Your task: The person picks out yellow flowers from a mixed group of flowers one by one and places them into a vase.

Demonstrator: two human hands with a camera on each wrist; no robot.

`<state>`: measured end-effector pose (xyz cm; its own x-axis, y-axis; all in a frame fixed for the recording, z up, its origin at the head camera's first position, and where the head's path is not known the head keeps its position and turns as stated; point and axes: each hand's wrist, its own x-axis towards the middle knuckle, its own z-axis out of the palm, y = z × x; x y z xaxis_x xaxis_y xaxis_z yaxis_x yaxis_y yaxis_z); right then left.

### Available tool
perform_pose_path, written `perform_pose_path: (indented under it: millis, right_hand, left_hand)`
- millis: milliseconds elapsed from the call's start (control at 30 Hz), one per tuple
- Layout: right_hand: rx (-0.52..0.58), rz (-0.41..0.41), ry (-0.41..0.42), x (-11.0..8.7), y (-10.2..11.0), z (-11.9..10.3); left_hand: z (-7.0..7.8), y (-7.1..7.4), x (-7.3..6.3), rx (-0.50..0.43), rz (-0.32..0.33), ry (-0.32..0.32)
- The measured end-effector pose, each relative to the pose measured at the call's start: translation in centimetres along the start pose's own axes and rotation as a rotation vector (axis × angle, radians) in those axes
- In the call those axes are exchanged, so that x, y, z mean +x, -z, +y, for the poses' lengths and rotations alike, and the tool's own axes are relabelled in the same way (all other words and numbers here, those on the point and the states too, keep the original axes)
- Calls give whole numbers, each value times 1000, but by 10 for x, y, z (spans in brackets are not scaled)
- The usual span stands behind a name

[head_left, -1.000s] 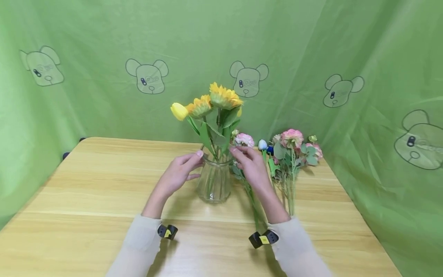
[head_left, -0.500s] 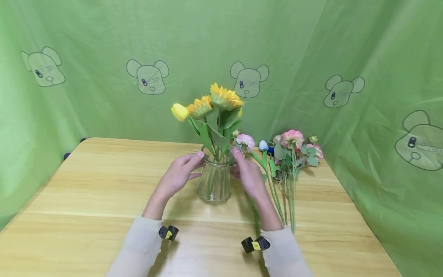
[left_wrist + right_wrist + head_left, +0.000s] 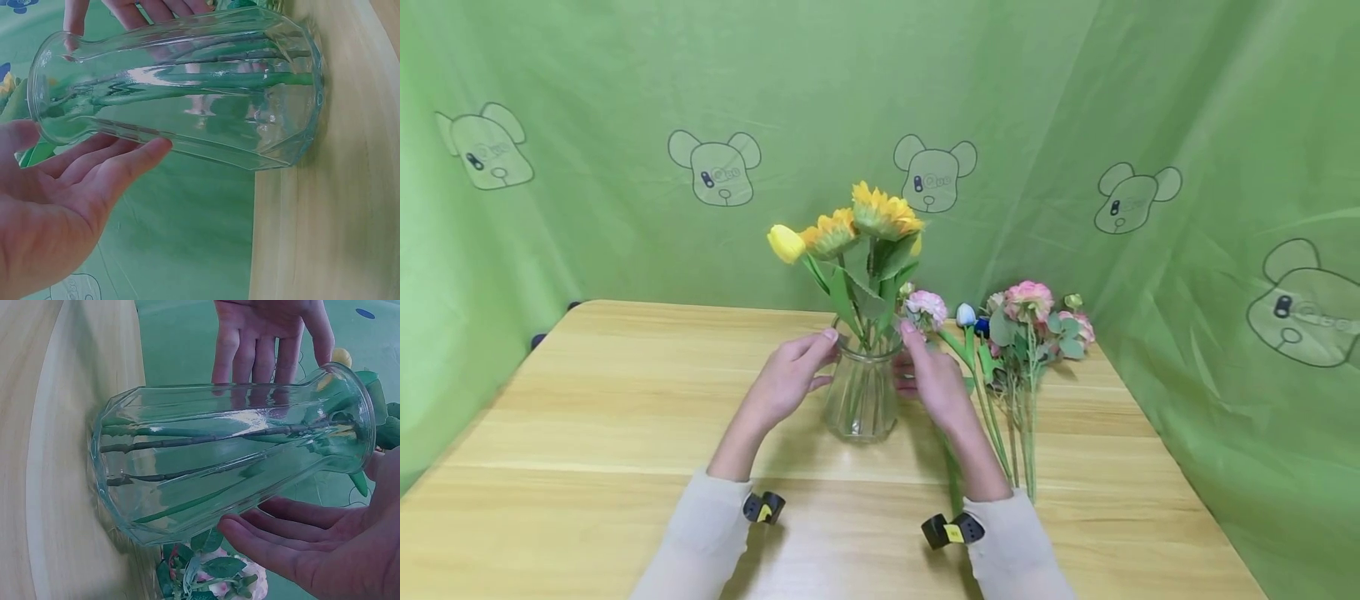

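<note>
A clear glass vase [image 3: 861, 404] stands upright on the table, green and dark stems [image 3: 212, 439] showing through its wall. Out of its mouth rise two sunflowers [image 3: 886, 215] and a yellow tulip [image 3: 786, 243]; more yellow shows partly hidden at the right. My left hand [image 3: 786, 379] rests against the left side of the neck, thumb by the rim, fingers [image 3: 119, 169] fairly straight along the glass. On the opposite side my right hand [image 3: 936, 379] lies likewise, its thumb up at the rim and its extended fingers [image 3: 269, 547] beside the glass.
Pink flowers [image 3: 1030, 302] with long stems lie on the table [image 3: 625, 400] right of the vase. Among them are a white-blue tulip [image 3: 966, 314] and a dark blue bloom [image 3: 982, 327]. A pale pink flower [image 3: 927, 308] lies behind my right hand. Green cloth [image 3: 820, 83] hangs behind.
My right hand has turned and slid a little lower beside the vase's neck, its thumb now up at the rim. The left hand, vase and flowers keep their places.
</note>
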<state>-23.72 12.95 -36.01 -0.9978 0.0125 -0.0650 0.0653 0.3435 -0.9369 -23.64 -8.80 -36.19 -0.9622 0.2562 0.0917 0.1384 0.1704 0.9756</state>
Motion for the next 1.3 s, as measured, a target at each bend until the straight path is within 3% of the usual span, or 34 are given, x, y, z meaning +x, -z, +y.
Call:
perform_pose_path:
  millis: [233,467,633,900,1000,1167,1300]
  right_hand:
    - [-31,2,7,0,-1,-1]
    - [-80,-21,11,-3,1,-4]
    - [-138,-80,47,-7,6,-7]
    - [-248,-194,20,-14,12,-11]
    - [-335,-247,34,-17,13,-11]
    - [-421,-335,81,-21,16,-12]
    - [-431,-368,50,-24,17,-12]
  left_hand:
    - [2,0,-2,41,21,-2]
    - [5,2,-4,51,2,32]
    - [5,6,-6,93,-34,74]
    - [9,14,-12,117,-145,169]
    - [11,13,-14,155,-199,196]
    - [12,11,-16,270,-231,188]
    - [11,10,-16,308,-229,185]
